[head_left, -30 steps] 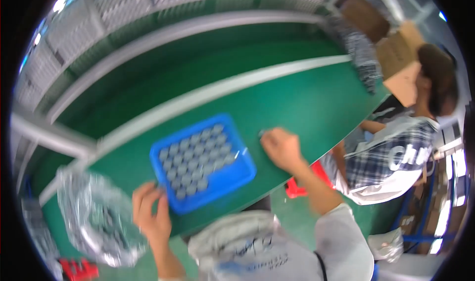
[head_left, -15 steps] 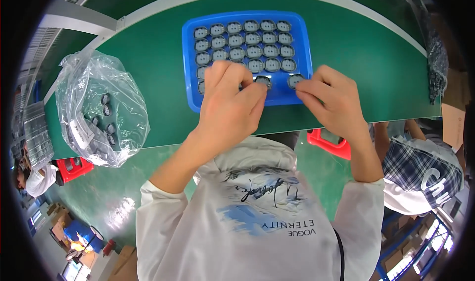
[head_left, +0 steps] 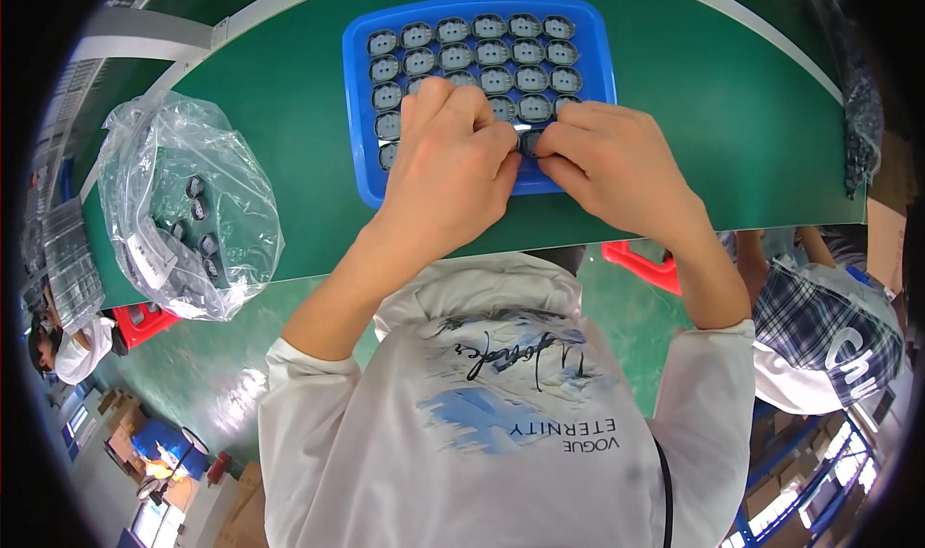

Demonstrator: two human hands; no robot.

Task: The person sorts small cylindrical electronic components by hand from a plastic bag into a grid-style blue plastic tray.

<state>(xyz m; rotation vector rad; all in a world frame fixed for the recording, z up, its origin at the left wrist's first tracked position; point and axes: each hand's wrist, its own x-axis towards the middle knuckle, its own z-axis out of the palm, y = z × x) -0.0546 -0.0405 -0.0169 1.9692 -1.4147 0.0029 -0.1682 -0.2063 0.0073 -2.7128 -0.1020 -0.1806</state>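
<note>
A blue tray (head_left: pixel 605 56) holds rows of small grey oval plastic parts with dark rims. Over its near edge my left hand (head_left: pixel 448 158) is bent, fingers curled and closed; what its fingertips grip is hidden. Thumb and fingers of my right hand (head_left: pixel 609 158) pinch a grey oval plastic part (head_left: pixel 530 143) in the near row, right beside my left fingertips. Both hands cover some parts in the two nearest rows.
On the green table (head_left: pixel 308 114) left of the tray lies a clear plastic bag (head_left: pixel 241 230) with several loose dark parts inside. A red stool (head_left: pixel 644 267) stands beyond the table's near edge. Another person in a plaid garment (head_left: pixel 814 321) is at the right.
My right hand has moved left with its part, closing the gap to my left hand. The tray and table sit slightly higher in view.
</note>
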